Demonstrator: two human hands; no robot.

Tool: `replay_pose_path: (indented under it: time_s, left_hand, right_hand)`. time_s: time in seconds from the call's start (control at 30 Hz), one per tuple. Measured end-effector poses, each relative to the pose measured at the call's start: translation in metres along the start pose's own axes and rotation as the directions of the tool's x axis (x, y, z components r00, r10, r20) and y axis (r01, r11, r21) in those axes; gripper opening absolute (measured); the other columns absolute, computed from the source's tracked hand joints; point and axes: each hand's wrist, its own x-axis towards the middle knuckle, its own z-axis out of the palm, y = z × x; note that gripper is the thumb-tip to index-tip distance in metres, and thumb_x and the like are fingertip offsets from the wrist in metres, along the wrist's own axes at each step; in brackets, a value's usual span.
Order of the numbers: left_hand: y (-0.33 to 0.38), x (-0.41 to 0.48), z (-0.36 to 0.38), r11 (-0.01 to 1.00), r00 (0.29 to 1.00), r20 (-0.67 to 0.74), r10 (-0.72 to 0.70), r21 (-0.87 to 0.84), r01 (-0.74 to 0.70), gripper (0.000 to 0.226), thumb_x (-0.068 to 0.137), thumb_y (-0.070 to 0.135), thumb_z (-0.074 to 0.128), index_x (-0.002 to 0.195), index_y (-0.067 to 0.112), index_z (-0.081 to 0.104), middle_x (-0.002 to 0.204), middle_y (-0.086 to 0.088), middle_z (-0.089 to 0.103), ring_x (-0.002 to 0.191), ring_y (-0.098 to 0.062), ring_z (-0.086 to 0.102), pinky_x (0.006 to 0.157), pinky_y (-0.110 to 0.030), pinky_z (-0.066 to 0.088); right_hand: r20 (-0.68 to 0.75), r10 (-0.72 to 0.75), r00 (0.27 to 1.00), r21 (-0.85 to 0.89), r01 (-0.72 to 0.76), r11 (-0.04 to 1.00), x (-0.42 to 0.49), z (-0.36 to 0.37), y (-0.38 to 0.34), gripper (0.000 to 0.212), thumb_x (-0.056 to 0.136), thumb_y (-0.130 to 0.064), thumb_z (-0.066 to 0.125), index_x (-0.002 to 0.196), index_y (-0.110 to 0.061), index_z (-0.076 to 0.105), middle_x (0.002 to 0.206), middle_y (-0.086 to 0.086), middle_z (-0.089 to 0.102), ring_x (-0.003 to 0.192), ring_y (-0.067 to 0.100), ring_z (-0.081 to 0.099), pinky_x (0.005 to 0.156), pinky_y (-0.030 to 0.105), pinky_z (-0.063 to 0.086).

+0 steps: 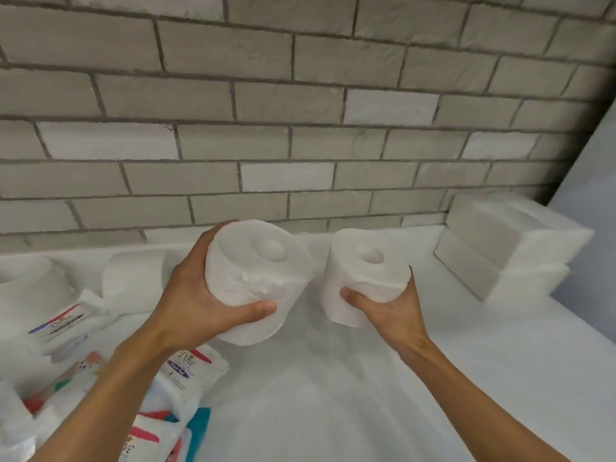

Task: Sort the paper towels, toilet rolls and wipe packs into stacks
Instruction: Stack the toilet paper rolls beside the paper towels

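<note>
Both hands full: left hand (193, 301) grips 1 toilet roll (255, 278), right hand (393, 315) grips another roll (361, 278) (squashy stuff), so stacking them could topple.

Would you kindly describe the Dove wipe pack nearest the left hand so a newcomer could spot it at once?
On the white table below the brick wall, find the heap of wipe packs at the near left. The Dove pack lies at its right edge, beside the wrist of the left hand. It alone shows a dark blue oval under the name.
</note>
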Motion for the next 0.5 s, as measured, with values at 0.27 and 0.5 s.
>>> replay_pose_path:
  time_s: [0.27, 0.5]
  left_hand:
    - [0.019, 0.041, 0.066, 0.998, 0.986, 0.155, 0.060, 0.004, -0.061, 0.099, 0.041, 0.049, 0.092, 0.125, 0.054, 0.040, 0.118, 0.037, 0.052, 0.109, 0.014, 0.049, 0.080, -0.012, 0.041]
    - [0.031, 0.085, 0.143, 0.997, 0.985, 0.171, 0.011, 0.079, -0.025, 0.102, 0.042, 0.057, 0.090, 0.128, 0.055, 0.036, 0.119, 0.031, 0.053, 0.111, -0.003, 0.052, 0.086, -0.029, 0.049]
  right_hand:
    - [-0.139, 0.113, 0.984, -0.037, -0.119, 0.992, 0.037, -0.052, 0.024, 0.084, 0.044, -0.043, 0.095, 0.118, -0.034, 0.054, 0.110, -0.015, 0.066, 0.103, 0.007, 0.063, 0.088, 0.032, 0.055]
    - [-0.283, 0.242, 0.928, -0.133, -0.288, 0.948, 0.095, -0.098, 0.067, 0.111, 0.033, -0.062, 0.088, 0.130, -0.030, 0.044, 0.120, -0.008, 0.059, 0.115, 0.017, 0.056, 0.095, 0.043, 0.053]
